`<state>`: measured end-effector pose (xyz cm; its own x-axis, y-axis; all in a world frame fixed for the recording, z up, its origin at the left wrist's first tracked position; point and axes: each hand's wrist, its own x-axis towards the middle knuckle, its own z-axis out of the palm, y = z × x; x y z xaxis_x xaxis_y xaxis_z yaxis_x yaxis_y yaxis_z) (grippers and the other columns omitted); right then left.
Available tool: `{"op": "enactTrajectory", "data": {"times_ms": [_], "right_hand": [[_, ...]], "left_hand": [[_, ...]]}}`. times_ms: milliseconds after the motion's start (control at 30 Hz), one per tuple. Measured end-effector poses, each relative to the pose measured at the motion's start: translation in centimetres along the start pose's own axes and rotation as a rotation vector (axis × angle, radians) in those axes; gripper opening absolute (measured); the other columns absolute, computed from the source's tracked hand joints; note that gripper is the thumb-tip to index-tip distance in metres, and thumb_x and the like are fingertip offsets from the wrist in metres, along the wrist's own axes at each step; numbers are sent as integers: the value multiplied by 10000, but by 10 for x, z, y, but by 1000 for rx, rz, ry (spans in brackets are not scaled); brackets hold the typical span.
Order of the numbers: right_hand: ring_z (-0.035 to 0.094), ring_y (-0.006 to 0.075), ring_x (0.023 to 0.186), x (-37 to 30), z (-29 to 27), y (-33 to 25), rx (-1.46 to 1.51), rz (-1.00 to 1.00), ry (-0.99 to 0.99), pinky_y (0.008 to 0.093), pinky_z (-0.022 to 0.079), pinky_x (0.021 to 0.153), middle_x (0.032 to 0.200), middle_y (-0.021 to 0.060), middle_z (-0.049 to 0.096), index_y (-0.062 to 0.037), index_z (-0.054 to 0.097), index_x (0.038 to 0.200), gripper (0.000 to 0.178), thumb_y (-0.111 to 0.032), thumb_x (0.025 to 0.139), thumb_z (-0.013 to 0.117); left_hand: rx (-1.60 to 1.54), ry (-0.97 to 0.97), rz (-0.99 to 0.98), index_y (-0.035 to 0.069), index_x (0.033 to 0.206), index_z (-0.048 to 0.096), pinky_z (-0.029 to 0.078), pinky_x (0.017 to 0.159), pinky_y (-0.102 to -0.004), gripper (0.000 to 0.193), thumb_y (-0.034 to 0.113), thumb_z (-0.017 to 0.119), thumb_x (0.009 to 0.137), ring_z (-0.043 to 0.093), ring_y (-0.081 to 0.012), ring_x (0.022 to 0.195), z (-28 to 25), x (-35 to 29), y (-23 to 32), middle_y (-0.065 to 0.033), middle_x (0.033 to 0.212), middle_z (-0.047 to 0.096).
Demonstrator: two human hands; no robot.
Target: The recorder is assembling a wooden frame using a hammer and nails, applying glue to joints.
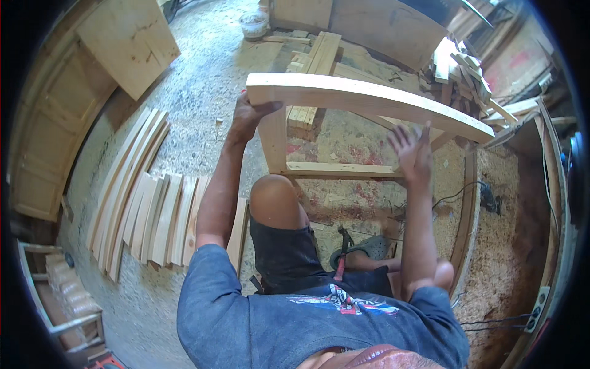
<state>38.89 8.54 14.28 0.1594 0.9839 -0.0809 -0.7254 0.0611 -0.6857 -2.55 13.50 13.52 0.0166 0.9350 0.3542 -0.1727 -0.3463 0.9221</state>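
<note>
A pale wooden frame (344,90) of joined boards stands up in front of me, its top board slanting from upper left down to the right. My left hand (249,117) is closed around its upper left corner, thumb along the near face of the board. My right hand (413,150) is raised beside the right part of the frame, just below the top board. Its fingers are spread and slightly blurred, holding nothing; whether the palm touches the frame I cannot tell. A hammer (340,261) with a red handle rests by my lap, head up.
Long wooden strips (132,184) and shorter boards (175,218) lie in rows on the floor at left. Planks (321,55) are stacked beyond the frame. Offcuts (461,67) pile up at the far right. A corded power tool (490,198) and a power strip (539,307) are at right.
</note>
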Motion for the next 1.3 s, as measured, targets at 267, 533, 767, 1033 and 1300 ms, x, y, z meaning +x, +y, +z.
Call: {"op": "enactTrajectory", "data": {"times_ms": [267, 533, 767, 1033, 1300], "right_hand": [[585, 308, 1191, 39, 117, -56, -127, -59, 49, 543, 544, 1012, 1257, 154, 577, -47, 484, 1331, 564, -358, 926, 724], [667, 303, 950, 64, 235, -133, -451, 117, -414, 539, 549, 913, 1172, 208, 607, -38, 526, 1363, 774, -595, 861, 721], [658, 271, 1007, 30, 240, -177, -1238, -82, -475, 405, 532, 908, 1144, 168, 649, 20, 588, 1279, 630, -447, 883, 739], [660, 246, 1032, 17, 231, -177, -2057, -313, -799, 363, 501, 919, 1070, 173, 694, 50, 645, 1219, 710, -476, 769, 800], [590, 317, 1176, 55, 176, -147, -2265, 12, -897, 400, 444, 1037, 1222, 214, 622, 24, 602, 1323, 843, -492, 706, 853]], "left_hand": [[-3, 202, 43, 4, 1107, 690, 547, 805, -298, 380, 93, 851, 775, 676, -140, 887, 1, -24, 67, -62, 1001, 728], [98, 16, 352, 21, 1216, 658, 535, 900, -389, 592, 391, 838, 789, 671, -237, 1029, 93, -164, 120, -123, 1218, 662], [324, -385, 616, 39, 1142, 675, 564, 967, -407, 405, 232, 833, 822, 707, -292, 1100, 88, -123, 117, -164, 1201, 712], [493, 206, 455, -17, 1340, 563, 515, 999, -407, 624, 270, 820, 849, 646, -245, 1147, 56, 13, 105, -135, 1140, 703], [-25, -89, 88, 14, 1365, 516, 543, 977, -343, 627, 143, 824, 834, 651, -204, 1133, 91, -15, 16, -129, 1150, 683]]}}
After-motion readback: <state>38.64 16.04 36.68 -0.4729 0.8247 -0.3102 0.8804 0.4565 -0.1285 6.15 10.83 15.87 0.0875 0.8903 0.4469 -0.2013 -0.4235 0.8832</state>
